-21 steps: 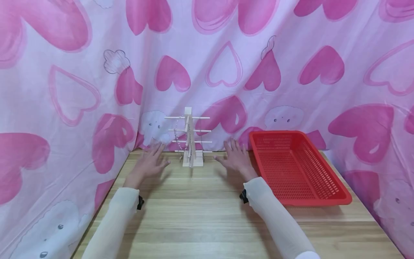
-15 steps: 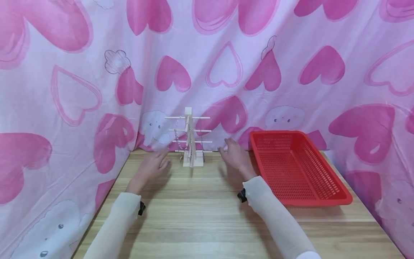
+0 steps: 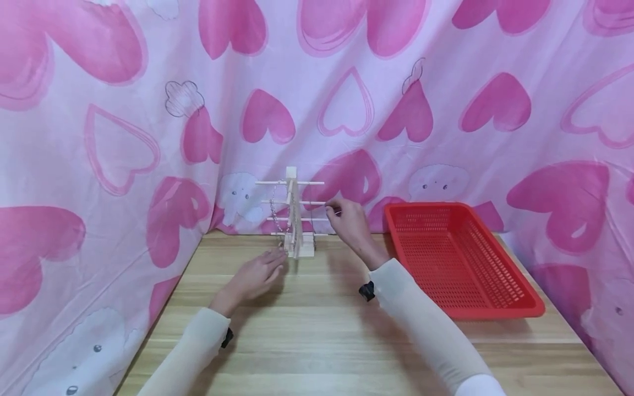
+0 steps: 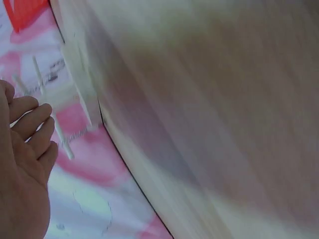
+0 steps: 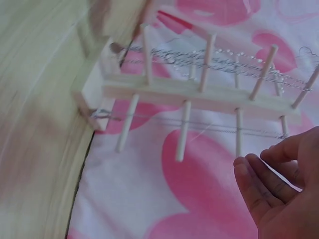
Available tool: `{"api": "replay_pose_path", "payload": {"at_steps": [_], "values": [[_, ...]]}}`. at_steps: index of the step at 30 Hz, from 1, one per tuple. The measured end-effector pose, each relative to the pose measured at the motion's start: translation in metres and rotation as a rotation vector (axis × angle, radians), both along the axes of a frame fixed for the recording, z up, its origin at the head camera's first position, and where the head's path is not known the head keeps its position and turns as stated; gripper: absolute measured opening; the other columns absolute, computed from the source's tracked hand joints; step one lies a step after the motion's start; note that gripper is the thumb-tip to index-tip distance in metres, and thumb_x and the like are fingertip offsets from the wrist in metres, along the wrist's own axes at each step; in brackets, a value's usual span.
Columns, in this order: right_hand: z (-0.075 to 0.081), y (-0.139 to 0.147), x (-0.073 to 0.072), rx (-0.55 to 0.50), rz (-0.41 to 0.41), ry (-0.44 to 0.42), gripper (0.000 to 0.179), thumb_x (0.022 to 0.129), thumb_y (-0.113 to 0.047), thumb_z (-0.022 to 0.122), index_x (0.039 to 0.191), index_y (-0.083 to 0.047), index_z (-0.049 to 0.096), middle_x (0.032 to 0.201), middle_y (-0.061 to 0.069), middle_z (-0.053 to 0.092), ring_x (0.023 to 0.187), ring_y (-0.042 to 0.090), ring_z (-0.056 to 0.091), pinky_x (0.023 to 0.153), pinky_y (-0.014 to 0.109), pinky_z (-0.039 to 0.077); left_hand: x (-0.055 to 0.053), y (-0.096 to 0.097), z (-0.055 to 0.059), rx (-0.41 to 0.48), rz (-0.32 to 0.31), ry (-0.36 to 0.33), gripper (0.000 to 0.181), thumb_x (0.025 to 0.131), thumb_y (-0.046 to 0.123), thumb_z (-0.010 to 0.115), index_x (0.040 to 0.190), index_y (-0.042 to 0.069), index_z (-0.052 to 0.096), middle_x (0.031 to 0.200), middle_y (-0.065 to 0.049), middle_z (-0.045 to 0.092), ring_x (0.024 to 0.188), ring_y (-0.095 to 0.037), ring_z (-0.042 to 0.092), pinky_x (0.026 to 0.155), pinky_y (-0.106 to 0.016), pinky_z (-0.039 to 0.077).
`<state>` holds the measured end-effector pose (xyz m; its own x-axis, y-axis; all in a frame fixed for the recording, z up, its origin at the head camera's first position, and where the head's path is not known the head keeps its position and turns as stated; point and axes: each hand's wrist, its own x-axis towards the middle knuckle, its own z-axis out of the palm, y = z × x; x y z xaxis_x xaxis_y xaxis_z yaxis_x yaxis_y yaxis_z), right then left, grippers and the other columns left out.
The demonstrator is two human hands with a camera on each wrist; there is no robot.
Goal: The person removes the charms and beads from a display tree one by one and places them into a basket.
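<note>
A pale wooden jewelry stand [image 3: 291, 174] with crosswise pegs stands upright at the back of the table. A beaded necklace [image 3: 273, 208] hangs on its left side, and silvery chains [image 5: 219, 63] are bunched along the post in the right wrist view. On the stand's right side hangs a thin chain necklace [image 5: 209, 125]. My right hand [image 3: 350, 221] is at the tip of a right-hand peg, fingers loosely bent and nothing visible between them. Low beside the base, my left hand [image 3: 255, 275] stretches its fingers toward the stand; whether they touch it I cannot tell.
A red plastic basket [image 3: 495, 314] sits on the table's right, close to my right forearm. Behind the wooden table [image 3: 307, 341] hangs a pink heart-patterned curtain [image 3: 342, 33], which also covers both sides.
Both hands have moved in toward the stand. The right hand rose to peg height and its fingers bent; the left came right and nearer the base. The view shifted slightly.
</note>
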<state>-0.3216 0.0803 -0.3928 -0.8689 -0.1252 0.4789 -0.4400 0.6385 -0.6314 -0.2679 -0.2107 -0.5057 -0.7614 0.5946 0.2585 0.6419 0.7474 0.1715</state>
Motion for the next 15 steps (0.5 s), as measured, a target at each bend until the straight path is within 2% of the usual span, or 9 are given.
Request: {"api": "replay_pose_path", "payload": {"at_steps": [3,5,10,15], "values": [[0.006,-0.005,-0.001,-0.044,0.033,-0.011,0.018,0.102,-0.013,0.067,0.112,-0.006,0.081,0.104,0.009,0.081,0.096,0.023,0.076,0.087,0.040,0.063,0.002,0.009,-0.005,-0.030,-0.012,-0.085,0.050,0.113,0.022,0.043,0.155,-0.005,0.050,0.165,-0.023,0.045,0.154,-0.043,0.043,0.128,-0.059,0.033],[0.012,-0.009,-0.002,-0.068,0.052,-0.019,0.018,0.103,-0.013,0.068,0.113,-0.005,0.081,0.105,0.010,0.081,0.097,0.024,0.076,0.089,0.040,0.064,0.003,0.013,-0.008,-0.051,-0.018,-0.117,0.053,0.114,0.023,0.041,0.157,-0.006,0.044,0.168,-0.023,0.039,0.157,-0.043,0.039,0.129,-0.059,0.031],[0.024,-0.020,-0.005,-0.107,0.081,-0.052,0.023,0.104,-0.015,0.068,0.123,-0.007,0.078,0.117,0.011,0.081,0.108,0.027,0.077,0.097,0.042,0.063,0.000,0.020,-0.011,-0.111,-0.034,-0.145,0.055,0.113,0.023,0.040,0.160,-0.006,0.039,0.172,-0.025,0.028,0.161,-0.043,0.031,0.131,-0.059,0.027],[0.028,-0.031,-0.008,-0.140,0.085,-0.087,0.029,0.104,-0.014,0.068,0.132,-0.010,0.075,0.125,0.010,0.079,0.113,0.026,0.077,0.101,0.042,0.062,-0.003,0.024,-0.011,-0.128,-0.030,-0.180,0.056,0.113,0.023,0.040,0.161,-0.005,0.039,0.173,-0.025,0.028,0.162,-0.042,0.027,0.132,-0.059,0.025]]}}
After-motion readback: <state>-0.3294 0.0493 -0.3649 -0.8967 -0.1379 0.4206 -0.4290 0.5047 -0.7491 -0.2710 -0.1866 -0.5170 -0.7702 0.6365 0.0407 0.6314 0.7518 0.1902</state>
